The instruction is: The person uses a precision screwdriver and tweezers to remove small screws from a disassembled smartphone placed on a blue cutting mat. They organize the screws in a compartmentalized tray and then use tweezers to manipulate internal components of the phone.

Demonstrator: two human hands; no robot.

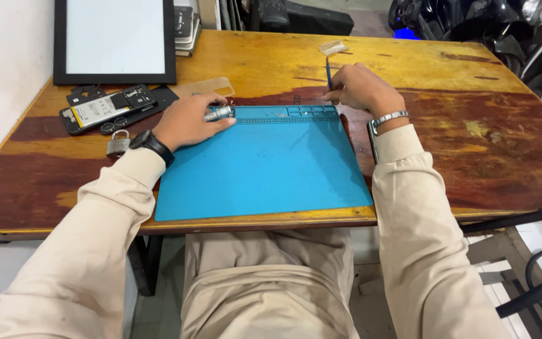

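Two hands at work over one blue mat (265, 166) on a wooden table (459, 94).

The left hand (189, 121) closes its grip on one silver tool (219, 113) at the mat's top-left corner; the right hand (360, 88) pinches one blue pen-like tool (329, 72) upright. One opened phone (105, 108) and one padlock (118, 144) lie left.

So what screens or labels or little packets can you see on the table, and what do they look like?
Framed panel: back left against the wall, rectangular, blank white face, black frame.
Opened phone: left of the blue mat, beyond the left hand; black, with a white-labelled battery.
Small clear packet: far edge, beyond the right hand; crumpled, see-through.
Stacked boxes: back, right of the panel; grey-black.
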